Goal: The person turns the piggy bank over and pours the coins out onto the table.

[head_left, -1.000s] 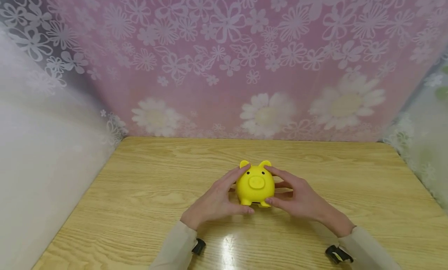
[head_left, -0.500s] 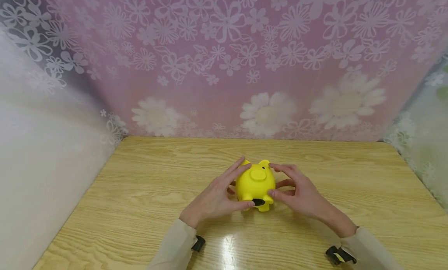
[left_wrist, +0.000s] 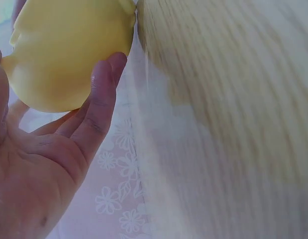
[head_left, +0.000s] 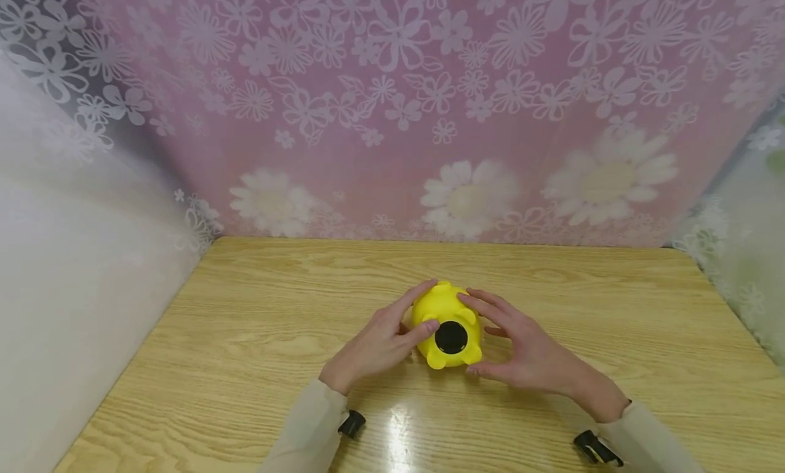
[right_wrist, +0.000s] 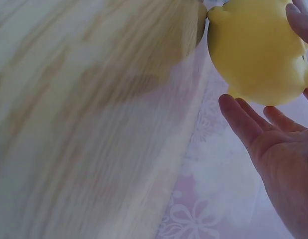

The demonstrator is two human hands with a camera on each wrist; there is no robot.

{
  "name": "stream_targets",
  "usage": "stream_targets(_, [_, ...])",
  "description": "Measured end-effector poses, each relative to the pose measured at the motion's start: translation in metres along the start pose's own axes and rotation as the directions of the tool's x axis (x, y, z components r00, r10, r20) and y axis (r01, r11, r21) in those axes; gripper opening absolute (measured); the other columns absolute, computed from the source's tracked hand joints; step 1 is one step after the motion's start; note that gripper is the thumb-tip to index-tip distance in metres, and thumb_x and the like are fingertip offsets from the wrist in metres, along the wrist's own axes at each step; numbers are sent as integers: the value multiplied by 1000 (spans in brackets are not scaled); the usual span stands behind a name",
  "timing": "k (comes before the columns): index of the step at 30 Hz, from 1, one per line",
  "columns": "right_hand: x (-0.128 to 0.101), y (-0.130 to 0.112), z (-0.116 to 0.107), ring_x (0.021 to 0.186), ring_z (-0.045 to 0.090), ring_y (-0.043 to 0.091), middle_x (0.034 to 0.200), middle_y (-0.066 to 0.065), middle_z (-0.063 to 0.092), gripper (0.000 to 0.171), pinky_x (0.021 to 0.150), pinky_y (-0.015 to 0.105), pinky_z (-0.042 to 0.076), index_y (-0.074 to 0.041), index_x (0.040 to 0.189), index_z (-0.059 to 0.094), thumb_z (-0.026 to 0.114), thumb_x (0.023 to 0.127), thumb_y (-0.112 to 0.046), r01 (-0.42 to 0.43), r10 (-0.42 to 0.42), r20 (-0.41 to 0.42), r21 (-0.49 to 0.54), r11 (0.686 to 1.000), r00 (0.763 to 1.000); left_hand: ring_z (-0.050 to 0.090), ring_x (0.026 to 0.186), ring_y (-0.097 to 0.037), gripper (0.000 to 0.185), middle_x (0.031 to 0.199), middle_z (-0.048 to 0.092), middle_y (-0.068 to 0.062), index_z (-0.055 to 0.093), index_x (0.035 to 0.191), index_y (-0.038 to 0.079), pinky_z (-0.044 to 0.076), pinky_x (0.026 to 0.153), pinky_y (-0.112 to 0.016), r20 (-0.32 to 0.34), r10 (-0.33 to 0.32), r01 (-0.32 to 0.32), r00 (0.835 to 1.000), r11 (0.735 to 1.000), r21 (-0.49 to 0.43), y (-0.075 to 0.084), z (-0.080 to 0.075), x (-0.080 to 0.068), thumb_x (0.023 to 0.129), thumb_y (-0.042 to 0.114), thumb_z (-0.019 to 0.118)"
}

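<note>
A yellow piggy bank point(head_left: 443, 302) lies tipped back on the wooden table point(head_left: 264, 309), its underside with a round black plug point(head_left: 451, 337) turned towards me. My left hand point(head_left: 374, 347) holds its left side, index finger over the top and thumb beside the plug. My right hand point(head_left: 527, 347) is at its right side with fingers straight, fingertips touching the top. In the left wrist view, the left hand point(left_wrist: 54, 159) cups the piggy bank point(left_wrist: 69, 50). In the right wrist view, the right hand point(right_wrist: 278, 144) lies spread under the piggy bank point(right_wrist: 258, 50).
A pink flowered curtain point(head_left: 392, 118) hangs behind the table's far edge, with pale sheer cloth at both sides. Black wrist straps point(head_left: 351, 424) show at the near edge. Bare wood surrounds the hands.
The piggy bank has been tipped backwards, from facing me to showing its underside and black plug. The left thumb moved up beside the plug; the right hand's fingers have straightened.
</note>
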State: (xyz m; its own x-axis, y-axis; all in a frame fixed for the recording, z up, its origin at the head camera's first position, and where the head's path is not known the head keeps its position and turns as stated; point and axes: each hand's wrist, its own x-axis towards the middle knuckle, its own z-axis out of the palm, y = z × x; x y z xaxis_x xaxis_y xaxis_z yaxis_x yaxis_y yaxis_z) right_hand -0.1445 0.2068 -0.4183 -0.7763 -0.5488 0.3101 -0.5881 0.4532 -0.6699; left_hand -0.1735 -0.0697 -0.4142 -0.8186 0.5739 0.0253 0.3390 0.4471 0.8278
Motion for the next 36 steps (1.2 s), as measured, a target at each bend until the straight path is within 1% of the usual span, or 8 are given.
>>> stream_targets(4, [0, 2, 2, 134, 53, 40, 160, 16, 36, 93, 91, 48, 60, -20, 160, 35, 87, 84, -25, -5, 5, -8, 19, 1000, 1000, 64, 100, -10, 71, 164, 35, 8, 17, 160, 50, 55, 89, -28, 4, -5, 5, 1000, 999, 34, 1, 1, 1, 100, 58, 56])
stream_targets(6, [0, 3, 2, 132, 55, 40, 159, 15, 37, 92, 91, 46, 60, -21, 160, 35, 87, 84, -23, -19, 20, -14, 37, 999, 1000, 61, 112, -12, 82, 166, 31, 9, 14, 160, 51, 55, 94, -31, 13, 5, -6, 1000, 998, 68, 2, 1, 1, 96, 60, 63])
stream_targets(11, [0, 3, 2, 125, 61, 42, 157, 16, 39, 91, 89, 44, 62, -23, 160, 35, 86, 85, -25, -55, 56, -17, 66, 996, 998, 38, 150, -23, 103, 170, 20, 8, 9, 160, 52, 43, 115, -54, 33, 39, -44, 999, 983, 180, 3, -1, 1, 83, 64, 76])
stream_targets(14, [0, 2, 2, 124, 62, 42, 158, 17, 38, 89, 88, 45, 62, -24, 160, 35, 85, 86, -25, -67, 68, -16, 65, 996, 998, 26, 157, -27, 107, 173, 13, 7, 8, 160, 52, 35, 118, -63, 37, 53, -59, 998, 977, 205, 3, -3, 4, 80, 64, 79])
stream_targets(21, [0, 0, 1, 126, 61, 44, 160, 19, 36, 82, 90, 47, 61, -26, 159, 36, 81, 90, -23, -87, 88, -8, 67, 994, 996, 31, 153, -22, 115, 169, 21, 10, 6, 158, 55, 29, 123, -58, 108, -9, 1, 994, 997, 76, -1, -6, 13, 76, 56, 86])
stream_targets(26, [-1, -1, 2, 131, 58, 44, 161, 17, 36, 78, 91, 47, 60, -26, 157, 39, 80, 91, -19, -83, 85, -16, 79, 993, 996, 39, 143, -18, 115, 163, 27, 6, 9, 157, 55, 34, 121, -52, 125, -31, 31, 992, 1000, 5, -6, -7, 16, 74, 49, 89])
stream_targets(31, [1, -4, 5, 133, 56, 32, 155, 13, 46, 71, 89, 46, 61, -20, 147, 52, 83, 85, -9, -15, 14, -154, -5, 1000, 988, 49, 131, -14, 115, 157, 33, 5, 9, 158, 51, 45, 113, -42, 141, -22, 32, 990, 997, -66, -9, -5, 18, 76, 44, 90])
stream_targets(36, [6, -11, 7, 125, 60, 23, 140, 12, 58, 48, 96, 21, 56, -13, 118, 69, 86, 76, 4, 89, -127, -307, -135, 987, 943, 53, 125, -12, 113, 150, 43, 6, 8, 157, 52, 45, 111, -40, 133, -12, 20, 991, 998, -55, -9, -5, 19, 77, 46, 88])
